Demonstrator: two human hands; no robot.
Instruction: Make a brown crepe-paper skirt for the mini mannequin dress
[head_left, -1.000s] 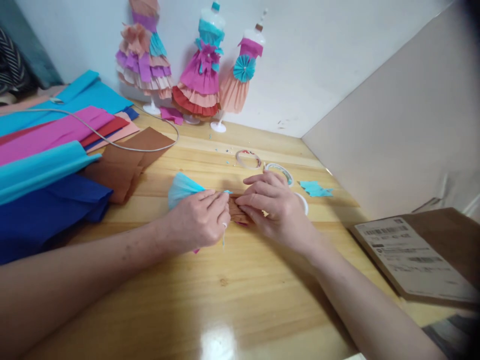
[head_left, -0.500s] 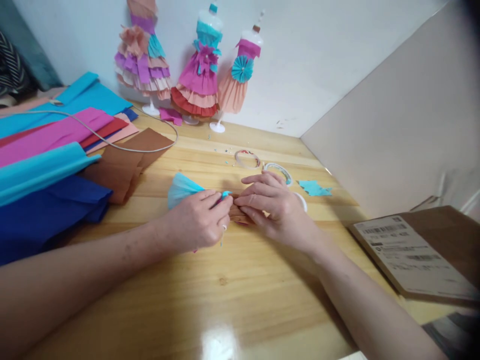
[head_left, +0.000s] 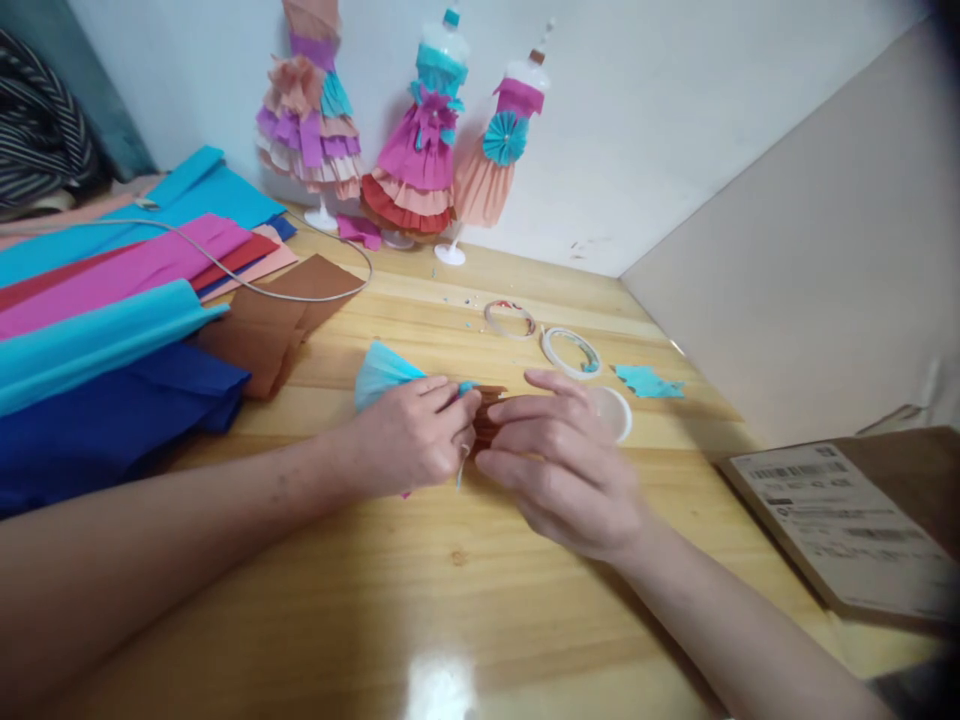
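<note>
My left hand (head_left: 420, 428) is closed around a small piece made of crepe paper. A pale-blue crepe paper fan (head_left: 382, 374) spreads out from its far left side, and a bright blue bit (head_left: 466, 387) shows above the fingertips. Brown pleated crepe paper (head_left: 491, 398) sticks out to the right of the fingers. Beside it is my right hand (head_left: 562, 455), its fingers spread and slightly curled, with nothing visible in them. The right fingertips are very near the brown pleats; whether they touch, I cannot tell. My left fingers hide the middle of the piece.
Three paper-dressed figures on white stands, one with a blue rosette (head_left: 505, 138), line the wall. Crepe paper sheets (head_left: 120, 275) and a grey cable (head_left: 300, 298) lie left. Tape rolls (head_left: 571, 352), tiny beads and a blue scrap (head_left: 649, 381) lie beyond; a cardboard box (head_left: 847, 520) sits right.
My right hand has let go of the brown pleats and drawn back toward me, its fingers spreading. The left hand keeps its hold. The whole view has shifted slightly.
</note>
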